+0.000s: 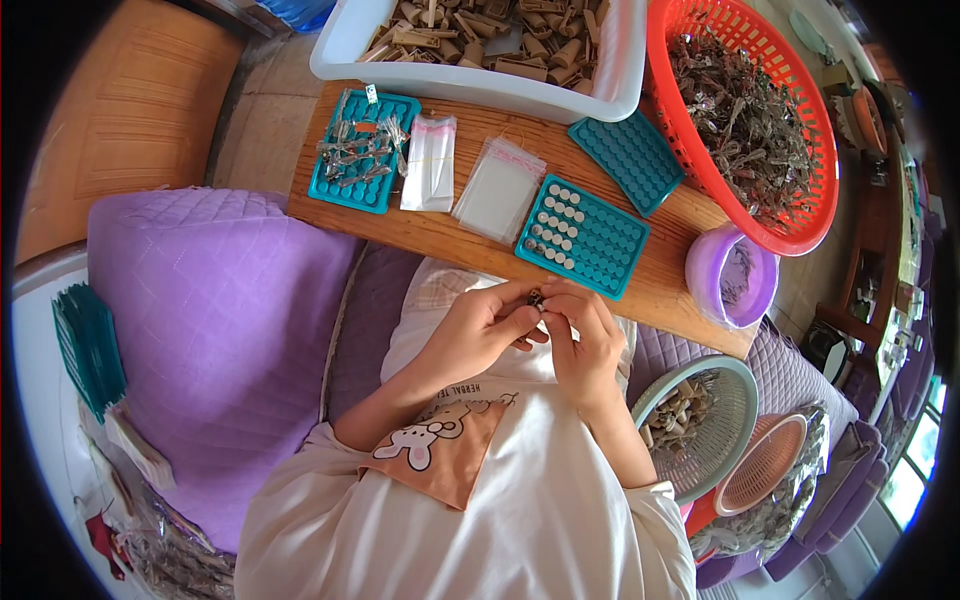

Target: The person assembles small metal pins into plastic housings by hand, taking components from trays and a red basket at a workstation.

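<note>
Both hands meet over the person's lap, just near of the wooden board (470, 235). The left hand (478, 335) and the right hand (585, 340) pinch a small dark metal piece (536, 298) between their fingertips, each closed on it from its own side. Just beyond them on the board lies a teal tray (583, 236) partly filled with round silvery pieces. Left of it lie clear plastic bags (497, 189), and further left another teal tray (362, 152) carries metal clips. A third, bare teal tray (627, 158) sits further back. At the far edge stand a white tub (610, 85) of tan parts and, to its right, a red basket (740, 20) of clips. A purple bowl (708, 275) sits on the board's right end.
</note>
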A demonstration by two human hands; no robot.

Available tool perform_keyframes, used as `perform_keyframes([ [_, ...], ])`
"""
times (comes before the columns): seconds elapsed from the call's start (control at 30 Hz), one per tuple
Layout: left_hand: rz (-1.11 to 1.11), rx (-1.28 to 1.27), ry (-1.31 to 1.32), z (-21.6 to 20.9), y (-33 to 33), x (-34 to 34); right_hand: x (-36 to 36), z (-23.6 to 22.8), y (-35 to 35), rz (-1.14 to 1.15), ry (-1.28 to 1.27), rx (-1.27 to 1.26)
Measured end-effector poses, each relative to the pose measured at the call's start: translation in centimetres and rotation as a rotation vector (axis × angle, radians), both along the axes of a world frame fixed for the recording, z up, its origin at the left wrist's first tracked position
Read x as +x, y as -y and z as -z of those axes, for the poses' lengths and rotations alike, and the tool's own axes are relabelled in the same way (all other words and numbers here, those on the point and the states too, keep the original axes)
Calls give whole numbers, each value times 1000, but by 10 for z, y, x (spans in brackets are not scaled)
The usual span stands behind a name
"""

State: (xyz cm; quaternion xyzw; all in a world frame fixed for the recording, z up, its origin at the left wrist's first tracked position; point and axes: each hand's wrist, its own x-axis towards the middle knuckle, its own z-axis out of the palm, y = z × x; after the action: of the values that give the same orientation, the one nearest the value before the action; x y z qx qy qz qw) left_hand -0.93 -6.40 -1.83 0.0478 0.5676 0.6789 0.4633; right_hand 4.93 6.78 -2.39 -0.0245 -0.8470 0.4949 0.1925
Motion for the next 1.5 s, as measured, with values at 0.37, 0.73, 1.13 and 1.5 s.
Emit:
perform_keyframes([
  [0.37, 23, -22, 32, 4, 6, -3, -9, 11, -20, 133, 253, -2],
  [0.73, -35, 6, 89, -7, 4, -6, -13, 2, -15, 245, 212, -22],
  [1.13, -34, 78, 84, -10, 0, -3, -4, -20, -8, 47, -86, 183],
  [1.5, 118, -96, -63, -8, 0, -5, -11, -23, -25, -228, 161, 135],
])
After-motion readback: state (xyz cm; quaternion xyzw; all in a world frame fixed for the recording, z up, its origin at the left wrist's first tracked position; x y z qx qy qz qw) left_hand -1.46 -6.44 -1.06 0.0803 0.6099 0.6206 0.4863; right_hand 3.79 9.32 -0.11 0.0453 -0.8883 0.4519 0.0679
